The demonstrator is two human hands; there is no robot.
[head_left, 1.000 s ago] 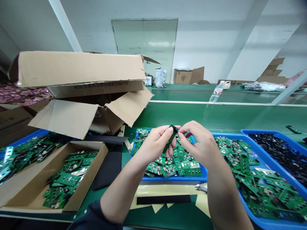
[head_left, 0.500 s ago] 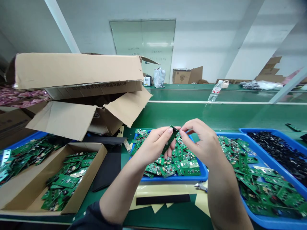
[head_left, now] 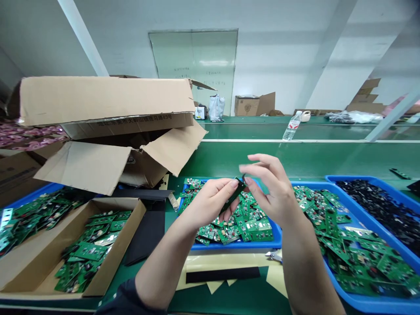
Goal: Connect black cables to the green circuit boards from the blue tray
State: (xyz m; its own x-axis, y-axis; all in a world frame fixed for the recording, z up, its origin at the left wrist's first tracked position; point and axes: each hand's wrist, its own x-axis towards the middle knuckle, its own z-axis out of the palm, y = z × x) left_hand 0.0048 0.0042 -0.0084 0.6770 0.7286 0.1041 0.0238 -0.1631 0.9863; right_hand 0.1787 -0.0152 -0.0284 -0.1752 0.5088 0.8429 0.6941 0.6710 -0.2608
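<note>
My left hand [head_left: 215,197] pinches a narrow green circuit board [head_left: 232,195] between thumb and fingers, holding it tilted above a blue tray [head_left: 229,246] heaped with similar boards. At the board's upper end is a small dark piece [head_left: 243,176], too small to make out. My right hand [head_left: 274,190] is close by that end, its thumb tip beside it. The right fingers are raised and spread from the thumb, and the fingertips are blurred.
On the right are a second blue tray [head_left: 364,304] of boards and a tray of small black parts [head_left: 380,210]. A cardboard box [head_left: 133,214] of boards lies left, below large cartons [head_left: 108,98]. In front are a black strip [head_left: 223,274] and snips [head_left: 274,257]. A bottle [head_left: 292,126] stands behind.
My right fingers have lifted and opened away from the board's end, where they were pinched together. My left hand still holds the board, turned slightly.
</note>
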